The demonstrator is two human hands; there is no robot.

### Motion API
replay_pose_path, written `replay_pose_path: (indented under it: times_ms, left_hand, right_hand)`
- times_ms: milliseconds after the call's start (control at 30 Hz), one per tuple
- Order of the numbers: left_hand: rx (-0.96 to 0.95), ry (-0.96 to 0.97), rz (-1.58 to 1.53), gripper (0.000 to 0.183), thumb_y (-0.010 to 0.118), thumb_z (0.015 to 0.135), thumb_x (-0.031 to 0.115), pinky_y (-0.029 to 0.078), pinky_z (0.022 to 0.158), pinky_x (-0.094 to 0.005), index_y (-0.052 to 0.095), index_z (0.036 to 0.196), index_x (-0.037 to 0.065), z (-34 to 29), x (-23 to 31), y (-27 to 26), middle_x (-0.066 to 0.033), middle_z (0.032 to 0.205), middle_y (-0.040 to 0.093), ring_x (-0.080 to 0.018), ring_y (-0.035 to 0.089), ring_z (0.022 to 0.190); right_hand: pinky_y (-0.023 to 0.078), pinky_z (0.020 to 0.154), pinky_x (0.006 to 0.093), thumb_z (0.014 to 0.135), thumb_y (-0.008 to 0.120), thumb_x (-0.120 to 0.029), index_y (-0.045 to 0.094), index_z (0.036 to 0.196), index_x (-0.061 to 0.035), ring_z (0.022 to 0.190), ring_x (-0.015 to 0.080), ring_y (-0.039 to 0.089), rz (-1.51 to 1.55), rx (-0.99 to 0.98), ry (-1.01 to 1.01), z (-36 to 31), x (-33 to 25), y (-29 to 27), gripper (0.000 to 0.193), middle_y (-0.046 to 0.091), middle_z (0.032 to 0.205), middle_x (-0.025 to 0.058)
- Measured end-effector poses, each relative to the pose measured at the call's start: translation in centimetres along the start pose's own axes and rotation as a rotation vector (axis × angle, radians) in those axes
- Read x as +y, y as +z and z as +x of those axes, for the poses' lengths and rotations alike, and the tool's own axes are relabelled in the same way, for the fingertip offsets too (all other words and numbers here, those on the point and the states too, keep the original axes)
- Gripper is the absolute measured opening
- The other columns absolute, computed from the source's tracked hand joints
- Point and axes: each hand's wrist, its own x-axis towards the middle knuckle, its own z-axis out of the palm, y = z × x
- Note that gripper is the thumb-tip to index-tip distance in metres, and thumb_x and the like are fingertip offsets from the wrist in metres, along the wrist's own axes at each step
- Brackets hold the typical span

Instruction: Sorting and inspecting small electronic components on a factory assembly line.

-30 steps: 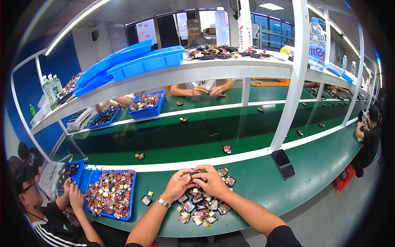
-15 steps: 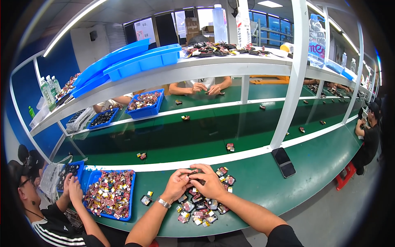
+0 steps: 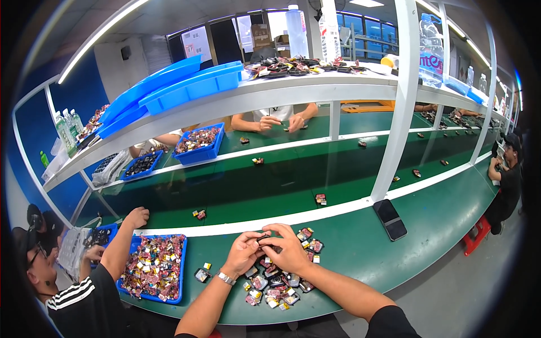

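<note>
Both my hands meet over the near bench, fingers pinched on a small black electronic part (image 3: 262,239), mostly hidden by the fingers. My left hand (image 3: 243,254), with a metal-banded watch on its wrist, grips it from the left. My right hand (image 3: 286,252) curls over it from the right. Beneath and beside them lies a pile of small electronic units (image 3: 274,293) with black casings, reddish parts and yellow-and-white pieces. One similar unit (image 3: 203,274) lies apart, left of my left wrist.
A blue tray (image 3: 183,265) heaped with reddish parts sits to the left, beside a co-worker's raised arm (image 3: 117,248). A black phone (image 3: 389,219) lies right. Beyond the white rail, scattered units (image 3: 320,199) lie on a green belt. A white post (image 3: 397,112) and shelf (image 3: 315,93) stand ahead.
The co-worker at left has reached one arm forward over the tray's far edge toward the belt. Units on the belt have shifted slightly right. My hands stay nearly in place, still gripping the part.
</note>
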Motion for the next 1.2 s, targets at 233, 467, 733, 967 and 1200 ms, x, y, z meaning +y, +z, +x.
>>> replay_pose_path:
  times_ms: [233, 467, 733, 967, 1200]
  left_hand:
    - [0.061, 0.019, -0.007, 0.023, 0.054, 0.1, 0.009, 0.054, 0.097, -0.0386, 0.053, 0.122, 0.002, 0.2, 0.7, 1.1, -0.0165, 0.134, 0.057, -0.0252, 0.061, 0.116]
    - [0.098, -0.041, -0.003, 0.026, 0.052, 0.101, 0.007, 0.056, 0.094, -0.035, 0.051, 0.126, 0.002, 0.2, 0.5, 1.1, -0.01, 0.12, 0.063, -0.0179, 0.063, 0.109]
    - [0.122, -0.046, 0.006, 0.027, 0.052, 0.101, 0.009, 0.056, 0.094, -0.0349, 0.051, 0.126, 0.001, 0.2, 0.6, 1.4, -0.0098, 0.118, 0.064, -0.0178, 0.064, 0.108]
    - [0.15, -0.077, 0.014, 0.025, 0.054, 0.1, 0.009, 0.057, 0.094, -0.038, 0.052, 0.123, 0.001, 0.3, 0.8, 1.8, -0.0095, 0.113, 0.065, -0.0191, 0.064, 0.106]
    - [0.19, -0.099, 0.083, 0.024, 0.054, 0.1, 0.008, 0.058, 0.09, -0.0347, 0.052, 0.122, 0.001, 0.1, 1.1, 2.4, -0.0092, 0.112, 0.065, -0.0173, 0.065, 0.104]
  right_hand:
    - [0.044, 0.102, 0.041, 0.078, 0.071, -0.007, 0.072, 0.103, -0.0088, 0.123, 0.0327, 0.052, 0.051, -0.054, 0.002, 0.4, -0.3, -0.4, 0.025, 0.059, 0.128, 0.0116]
    - [0.052, 0.082, 0.0367, 0.076, 0.072, -0.002, 0.068, 0.092, -0.0048, 0.098, 0.0285, 0.061, -0.113, 0.062, -0.167, 0.6, 0.1, -0.5, 0.016, 0.062, 0.111, 0.0108]
    - [0.054, 0.075, 0.0362, 0.073, 0.074, -0.001, 0.067, 0.092, -0.0045, 0.09, 0.027, 0.063, -0.163, 0.043, -0.219, 1.0, -0.3, -0.2, 0.02, 0.063, 0.1, 0.0095]
    - [0.054, 0.076, 0.0366, 0.073, 0.074, -0.002, 0.067, 0.092, -0.0036, 0.09, 0.0276, 0.063, -0.259, 0.075, -0.238, 1.0, -0.1, 0.1, 0.021, 0.064, 0.096, 0.0095]
    - [0.054, 0.077, 0.0371, 0.072, 0.074, -0.002, 0.068, 0.093, -0.0035, 0.09, 0.0285, 0.063, -0.283, 0.07, -0.219, 0.8, 0.1, 0.4, 0.022, 0.063, 0.097, 0.0097]
